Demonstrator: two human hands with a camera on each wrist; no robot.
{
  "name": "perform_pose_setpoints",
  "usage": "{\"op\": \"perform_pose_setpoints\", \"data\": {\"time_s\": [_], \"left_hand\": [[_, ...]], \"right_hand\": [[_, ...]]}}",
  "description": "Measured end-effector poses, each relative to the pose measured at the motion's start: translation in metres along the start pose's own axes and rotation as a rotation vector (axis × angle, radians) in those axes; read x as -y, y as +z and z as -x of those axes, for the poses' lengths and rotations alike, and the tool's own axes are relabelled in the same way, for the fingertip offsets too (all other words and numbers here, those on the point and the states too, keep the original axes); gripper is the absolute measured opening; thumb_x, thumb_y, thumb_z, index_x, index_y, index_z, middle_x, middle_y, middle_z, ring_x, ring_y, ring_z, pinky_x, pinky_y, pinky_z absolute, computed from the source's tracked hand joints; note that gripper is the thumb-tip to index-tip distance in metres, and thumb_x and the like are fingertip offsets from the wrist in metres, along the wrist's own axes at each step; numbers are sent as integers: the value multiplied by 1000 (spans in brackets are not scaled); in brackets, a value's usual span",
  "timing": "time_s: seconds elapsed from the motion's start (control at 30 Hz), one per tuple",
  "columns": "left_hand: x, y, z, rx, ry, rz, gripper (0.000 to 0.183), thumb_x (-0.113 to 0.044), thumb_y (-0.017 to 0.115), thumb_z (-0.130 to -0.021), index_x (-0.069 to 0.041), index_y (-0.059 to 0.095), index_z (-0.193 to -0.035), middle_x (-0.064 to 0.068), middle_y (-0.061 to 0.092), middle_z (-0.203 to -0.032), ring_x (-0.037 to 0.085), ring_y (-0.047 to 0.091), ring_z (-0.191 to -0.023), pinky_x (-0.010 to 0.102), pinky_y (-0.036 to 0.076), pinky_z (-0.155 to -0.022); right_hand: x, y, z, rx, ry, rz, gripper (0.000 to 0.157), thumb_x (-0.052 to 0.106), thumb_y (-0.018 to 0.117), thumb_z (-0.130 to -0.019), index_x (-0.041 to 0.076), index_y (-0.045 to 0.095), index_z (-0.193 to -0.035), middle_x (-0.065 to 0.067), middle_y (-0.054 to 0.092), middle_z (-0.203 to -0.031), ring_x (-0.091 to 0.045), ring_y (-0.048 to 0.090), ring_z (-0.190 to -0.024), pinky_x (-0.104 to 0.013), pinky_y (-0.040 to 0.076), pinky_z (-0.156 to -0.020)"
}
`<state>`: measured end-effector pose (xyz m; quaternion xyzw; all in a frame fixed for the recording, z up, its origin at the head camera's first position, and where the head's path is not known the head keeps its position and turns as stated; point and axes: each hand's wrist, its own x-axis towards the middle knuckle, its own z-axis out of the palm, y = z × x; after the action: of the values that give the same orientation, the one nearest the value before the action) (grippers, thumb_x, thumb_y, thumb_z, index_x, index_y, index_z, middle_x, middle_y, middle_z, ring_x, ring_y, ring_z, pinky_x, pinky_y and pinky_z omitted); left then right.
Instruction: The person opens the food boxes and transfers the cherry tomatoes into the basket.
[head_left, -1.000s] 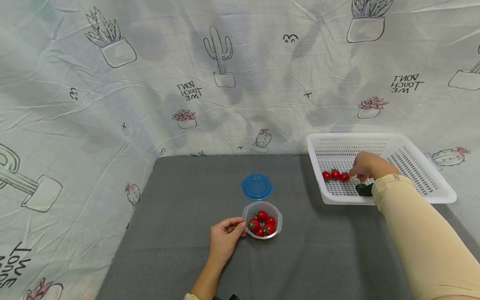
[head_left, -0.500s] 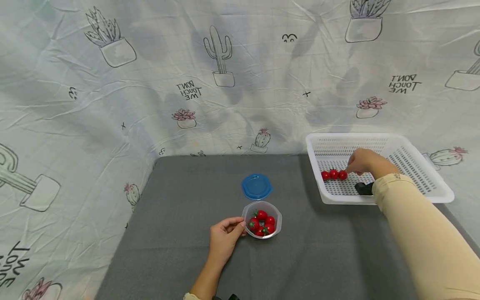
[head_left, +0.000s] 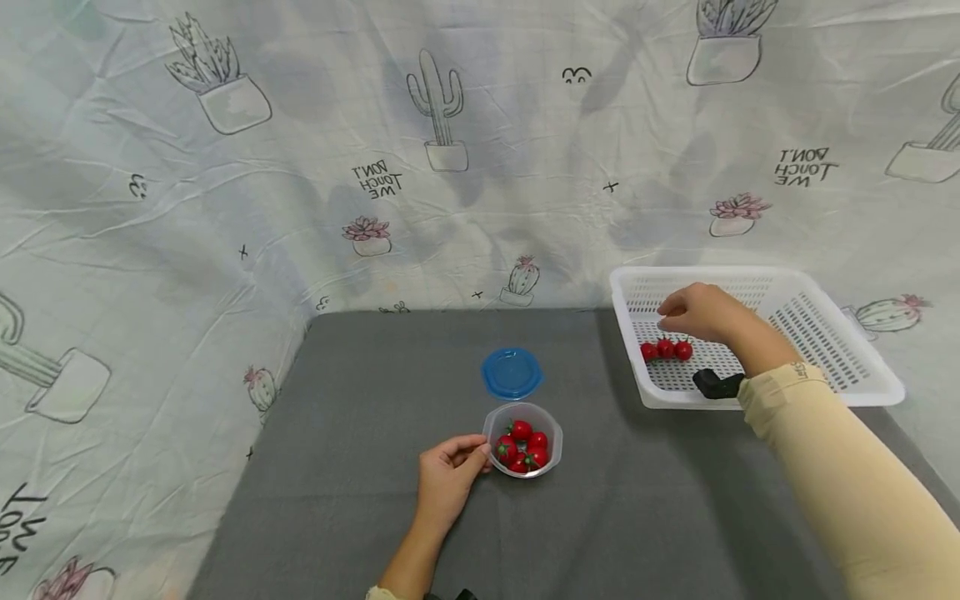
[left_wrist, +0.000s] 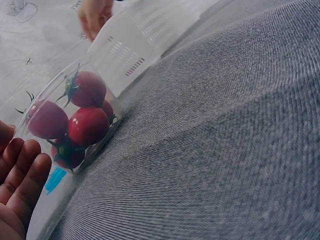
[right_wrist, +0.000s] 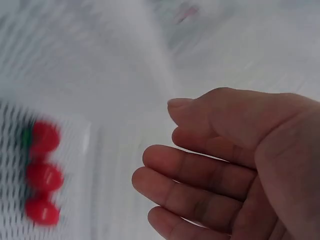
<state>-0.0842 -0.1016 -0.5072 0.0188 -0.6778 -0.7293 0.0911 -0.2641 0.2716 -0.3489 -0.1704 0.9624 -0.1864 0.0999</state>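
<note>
Fingers and thumb of the left hand (head_left: 450,471) are kept pinched on the left rim of the clear tub (head_left: 532,412), which has not visibly been shifted. Well to the right of the tub, the right hand (head_left: 701,315) has been raised and drawn leftward above the white basket (head_left: 675,401), away from the row of three tomatoes (head_left: 665,348) beside which it was held a moment ago. Its grip is apart, with fingers loosely bent and nothing held, so the row is judged to have been let go, with the fruit left divided between tub and basket.

Just beyond the tub, the blue lid (head_left: 512,373) is laid on the grey-covered counter (head_left: 375,417). Inside the tub, five tomatoes (head_left: 521,430) can be counted, red, glossy and crowded together, with green stems turned various ways. Right of the tub, the basket's three are lined up side by side, green-topped, blurred in the right wrist view.
</note>
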Motion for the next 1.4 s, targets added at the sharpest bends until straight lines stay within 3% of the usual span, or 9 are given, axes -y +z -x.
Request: {"op": "perform_pose_setpoints", "data": {"time_s": [0.13,0.23,0.47,0.67,0.9,1.13,1.4], "left_hand": [[6,-1,0,3,16,-4,10,3,73,-85,7,73,-94,23,73,-84,24,71,-65,40,62,-63],[7,-2,-1,6,42,10,10,0,75,-85,5,74,-93,22,72,-82,20,70,-64,36,62,-62],[9,-1,-5,18,64,28,12,-1,75,-85,7,73,-93,25,72,-83,14,70,-64,31,62,-61],[8,-1,-5,17,59,35,12,0,74,-85,8,72,-94,26,71,-83,16,70,-64,32,62,-61],[8,-2,-3,12,53,22,14,-3,76,-85,7,73,-94,25,72,-84,15,70,-64,32,62,-62],[9,-2,-4,29,54,40,15,-4,75,-85,7,72,-94,25,72,-84,17,71,-65,35,63,-62],[10,-2,-4,32,58,49,14,-3,75,-85,8,72,-93,24,72,-80,15,70,-63,31,62,-61]], "right_hand": [[22,6,13,-80,-80,-44,34,21,68,-92,-4,68,-115,-16,74,-101,-27,68,-90,-50,56,-82],[41,14,25,-145,-128,-92,31,21,69,-92,-1,69,-114,-12,75,-99,-22,70,-87,-47,56,-82],[77,43,56,-240,-207,-240,27,25,69,-94,9,71,-115,-4,74,-106,-20,69,-96,-38,59,-82],[98,76,61,-253,-273,-425,25,21,72,-91,10,72,-113,-3,74,-106,-13,70,-95,-22,58,-82],[118,129,51,-201,-285,-601,25,22,70,-92,8,71,-114,-4,73,-108,-11,70,-96,-23,59,-82],[139,174,39,-224,-416,-566,23,15,71,-91,3,72,-111,-7,73,-107,-19,71,-97,-34,60,-85],[146,196,33,-236,-509,-487,21,13,71,-90,5,72,-110,-6,74,-105,-20,71,-95,-37,61,-82]]}}
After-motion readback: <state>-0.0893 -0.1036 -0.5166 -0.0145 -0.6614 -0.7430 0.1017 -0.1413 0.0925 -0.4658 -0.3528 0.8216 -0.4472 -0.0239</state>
